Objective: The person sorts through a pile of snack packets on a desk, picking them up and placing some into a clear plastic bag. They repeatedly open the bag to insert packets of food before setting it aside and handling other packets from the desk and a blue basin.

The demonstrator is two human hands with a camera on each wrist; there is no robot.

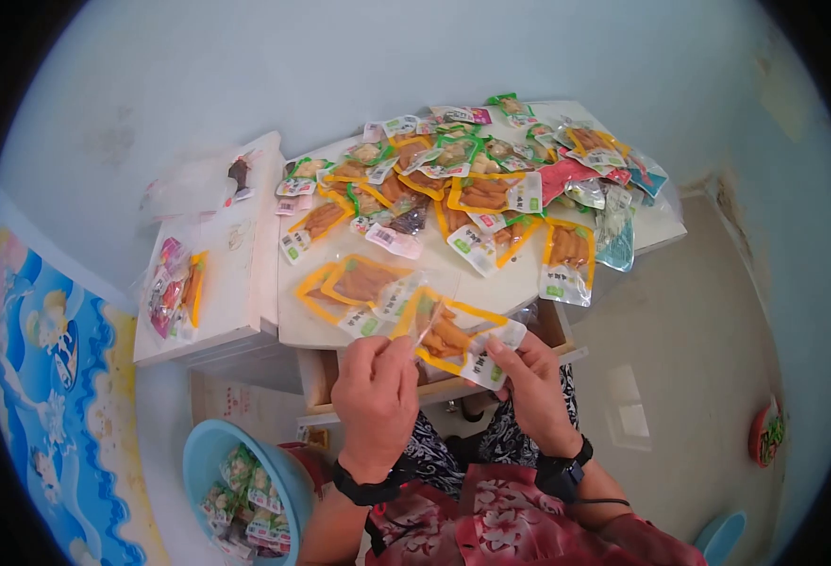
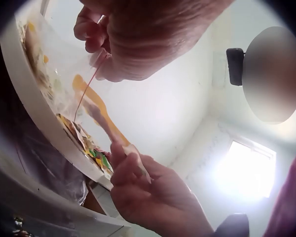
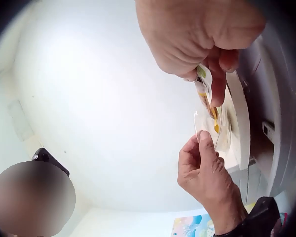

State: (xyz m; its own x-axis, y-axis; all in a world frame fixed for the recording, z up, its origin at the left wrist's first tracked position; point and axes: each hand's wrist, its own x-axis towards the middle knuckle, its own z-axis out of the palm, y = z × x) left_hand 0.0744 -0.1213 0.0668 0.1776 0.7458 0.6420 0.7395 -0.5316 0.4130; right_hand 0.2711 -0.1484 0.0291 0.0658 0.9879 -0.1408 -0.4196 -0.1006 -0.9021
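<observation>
My right hand [image 1: 533,391] grips the printed white end of a yellow-edged snack packet [image 1: 444,335], thumb on top. Orange-brown finger-shaped pieces, perhaps chicken feet, show through its window. With thumb and fingers my left hand [image 1: 375,401] pinches the edge of a clear plastic bag [image 3: 201,123], beside the packet's other end. In the left wrist view a thin red line runs along the bag's edge from the left fingers. The packet [image 2: 101,116] overlaps the clear plastic there. Just beyond the hands, two similar packets [image 1: 363,280] lie overlapping on the white table [image 1: 316,330].
A heap of mixed snack packets [image 1: 453,170] covers the table's back. On the left, a white cabinet [image 1: 231,307] bears a filled clear bag [image 1: 175,288]. Below stands a blue bucket [image 1: 293,472] of packets. An open drawer [image 1: 326,377] juts under the table's front edge.
</observation>
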